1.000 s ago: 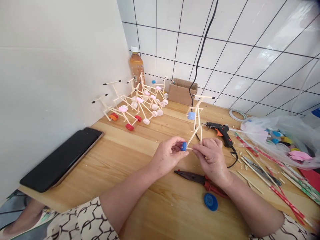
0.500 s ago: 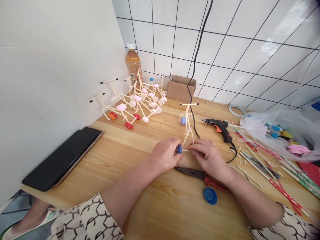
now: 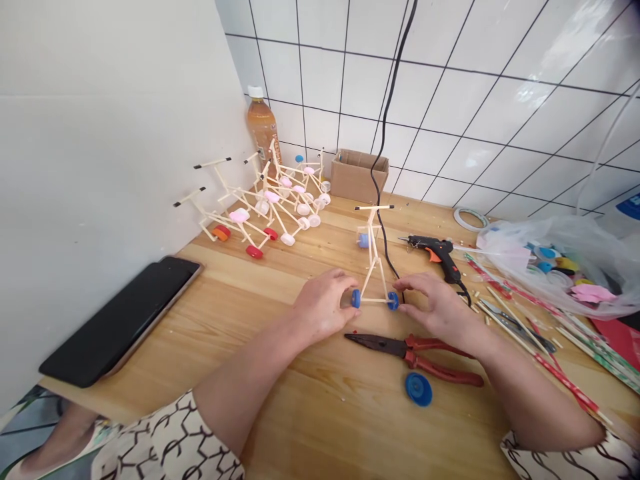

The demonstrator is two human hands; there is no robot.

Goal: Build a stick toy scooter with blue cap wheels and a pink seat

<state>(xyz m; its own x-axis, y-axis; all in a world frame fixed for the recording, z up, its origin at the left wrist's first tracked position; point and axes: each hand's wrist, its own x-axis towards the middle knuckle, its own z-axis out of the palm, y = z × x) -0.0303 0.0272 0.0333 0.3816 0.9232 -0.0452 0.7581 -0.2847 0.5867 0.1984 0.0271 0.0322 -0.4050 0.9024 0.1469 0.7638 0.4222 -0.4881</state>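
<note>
Left hand: its lower fingers are hidden from us; thumb and forefinger come around the left blue wheel, and we cannot tell whether they press it.
Right hand: we see thumb and fingertips spread, just beside the right blue wheel.
Light-blue cap: sticks overlap around it, so we cannot make out the joints there.
Scissors: we see them only partly, beneath loose sticks.
Plastic bag: its cloudy film blurs the colourful contents for us.
Stick frame: it stands on the wooden table between our hands, pale and thin, forking toward us to a low bar joining the blue wheels; a dark-tipped crossbar tops it.
Black cable: it hangs before the tiled wall and passes near the frame's right side.
Pliers: they lie on our side of the wheels, near a loose blue cap.
Phone: we have a broad stretch of wood between it and the left forearm.
</note>
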